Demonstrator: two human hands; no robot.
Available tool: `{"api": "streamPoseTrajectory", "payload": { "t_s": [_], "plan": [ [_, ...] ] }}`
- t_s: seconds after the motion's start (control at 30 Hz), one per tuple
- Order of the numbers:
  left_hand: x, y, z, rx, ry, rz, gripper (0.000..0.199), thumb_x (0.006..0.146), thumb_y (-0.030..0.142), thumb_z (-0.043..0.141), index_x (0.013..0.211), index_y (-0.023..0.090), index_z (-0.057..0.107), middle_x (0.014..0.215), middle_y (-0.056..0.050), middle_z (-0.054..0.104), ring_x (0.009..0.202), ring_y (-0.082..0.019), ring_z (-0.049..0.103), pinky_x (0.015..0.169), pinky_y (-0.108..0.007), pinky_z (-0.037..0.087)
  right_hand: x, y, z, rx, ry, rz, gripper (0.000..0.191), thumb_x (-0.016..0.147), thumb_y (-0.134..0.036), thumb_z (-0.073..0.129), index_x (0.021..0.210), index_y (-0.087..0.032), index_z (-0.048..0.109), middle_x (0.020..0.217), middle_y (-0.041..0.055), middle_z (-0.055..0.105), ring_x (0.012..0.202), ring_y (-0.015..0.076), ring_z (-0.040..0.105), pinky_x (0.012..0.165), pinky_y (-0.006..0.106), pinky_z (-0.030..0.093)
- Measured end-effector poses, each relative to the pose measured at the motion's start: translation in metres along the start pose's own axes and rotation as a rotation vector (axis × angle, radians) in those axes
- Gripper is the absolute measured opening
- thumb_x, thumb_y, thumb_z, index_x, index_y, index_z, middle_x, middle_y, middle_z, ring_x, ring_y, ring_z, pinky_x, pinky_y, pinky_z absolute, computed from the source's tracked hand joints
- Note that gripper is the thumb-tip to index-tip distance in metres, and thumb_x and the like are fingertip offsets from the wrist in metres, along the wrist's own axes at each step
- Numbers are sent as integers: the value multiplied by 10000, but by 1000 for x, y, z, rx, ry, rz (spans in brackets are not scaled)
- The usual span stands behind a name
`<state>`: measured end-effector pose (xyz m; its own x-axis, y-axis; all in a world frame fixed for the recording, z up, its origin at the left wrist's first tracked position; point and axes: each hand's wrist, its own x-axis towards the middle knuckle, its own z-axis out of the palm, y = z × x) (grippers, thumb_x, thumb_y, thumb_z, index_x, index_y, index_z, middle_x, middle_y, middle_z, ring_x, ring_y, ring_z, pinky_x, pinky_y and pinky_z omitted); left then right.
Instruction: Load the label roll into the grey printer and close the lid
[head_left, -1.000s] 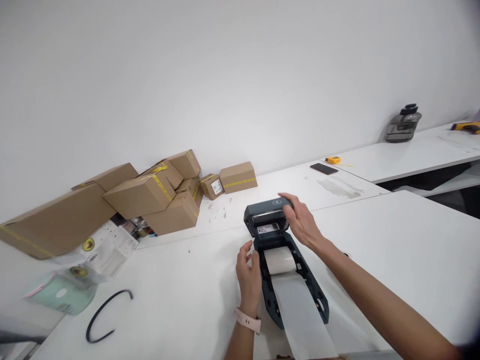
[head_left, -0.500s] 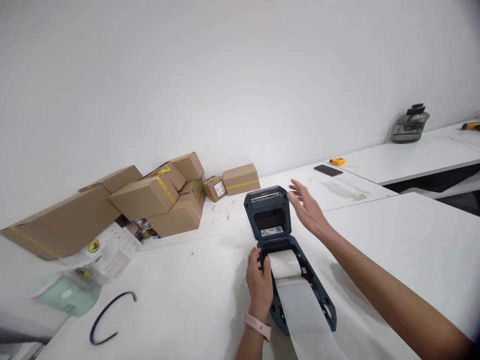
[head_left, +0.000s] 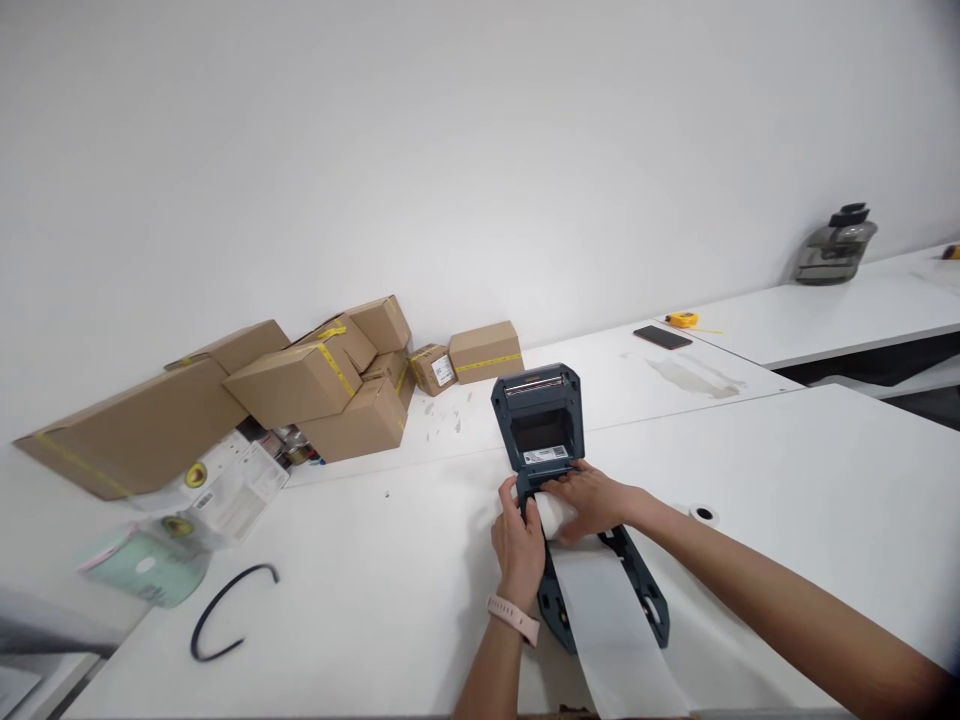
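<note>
A dark blue label printer (head_left: 538, 412) stands on the white table with its lid raised. Inside it sits a white label roll (head_left: 553, 512), and a wide paper strip (head_left: 604, 620) runs from it toward me over the front. My left hand (head_left: 519, 540), with a pink band at the wrist, grips the printer's left side wall, thumb toward the roll. Over the roll lies my right hand (head_left: 589, 503), its fingers bent across the top and thumb at the near side. The fingers partly cover the roll.
Taped cardboard boxes (head_left: 292, 385) are piled at the back left. A mint-green pouch (head_left: 146, 565) and a black curved strip (head_left: 217, 610) lie at left. A small white roll (head_left: 703, 514) is beyond my right forearm. Further back are a phone (head_left: 662, 337), a tape measure (head_left: 682, 320) and a jug (head_left: 836, 248).
My right hand has come down from beside the raised lid onto the label roll. The left hand stays at the printer's side. A small white roll now shows behind the right forearm.
</note>
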<state>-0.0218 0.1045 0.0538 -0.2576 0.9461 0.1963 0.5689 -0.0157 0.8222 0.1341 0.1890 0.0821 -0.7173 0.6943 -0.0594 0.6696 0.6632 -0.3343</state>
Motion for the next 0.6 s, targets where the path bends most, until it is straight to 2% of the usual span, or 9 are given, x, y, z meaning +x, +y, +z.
{"api": "streamPoseTrajectory", "payload": {
  "t_s": [0.1, 0.2, 0.3, 0.37, 0.5, 0.6],
  "plan": [
    [-1, 2, -2, 8, -2, 18, 400, 964, 307, 410, 1346, 231, 501, 1041, -89, 759, 965, -272, 712, 843, -364, 480, 5, 1, 1, -33, -51, 4, 772, 552, -502, 803, 1237, -178, 656, 1124, 166, 735, 1099, 420, 657, 1112, 580, 284],
    [0, 0, -2, -10, 12, 19, 425, 964, 323, 426, 1370, 242, 521, 1179, -99, 728, 1125, -274, 665, 942, -378, 464, 3, -1, -5, -40, -92, -23, 697, 522, -508, 808, 1127, -177, 706, 1081, 153, 734, 1074, 405, 653, 1078, 543, 335],
    [1, -3, -2, 48, -13, 14, 452, 984, 332, 381, 1409, 248, 511, 1330, -101, 659, 1257, -271, 590, 1013, -392, 433, -2, -7, -21, -8, -136, -62, 632, 520, -498, 813, 1070, -202, 717, 1060, 109, 728, 1048, 379, 649, 1005, 491, 414],
    [2, -5, -1, 124, -45, 8, 452, 1000, 330, 331, 1392, 245, 539, 1330, -104, 650, 1231, -272, 602, 1002, -400, 439, -7, -10, -36, 47, -176, -76, 640, 502, -488, 830, 1065, -209, 709, 1037, 89, 720, 1053, 385, 633, 957, 473, 451],
    [2, -7, 1, 189, -59, 8, 438, 1009, 332, 299, 1274, 244, 636, 1212, -104, 681, 1103, -272, 654, 927, -396, 464, -35, 0, -71, 362, -202, -132, 685, 534, -450, 842, 1152, -224, 651, 1096, 53, 694, 1031, 331, 644, 841, 371, 519],
    [1, -7, 2, 207, -56, 9, 427, 1009, 330, 307, 1267, 248, 637, 1210, -101, 676, 1098, -270, 653, 921, -388, 461, -68, 28, -90, 608, -102, -217, 729, 610, -472, 827, 1257, -233, 593, 1225, 47, 653, 1097, 302, 627, 915, 344, 505]
  ]
}}
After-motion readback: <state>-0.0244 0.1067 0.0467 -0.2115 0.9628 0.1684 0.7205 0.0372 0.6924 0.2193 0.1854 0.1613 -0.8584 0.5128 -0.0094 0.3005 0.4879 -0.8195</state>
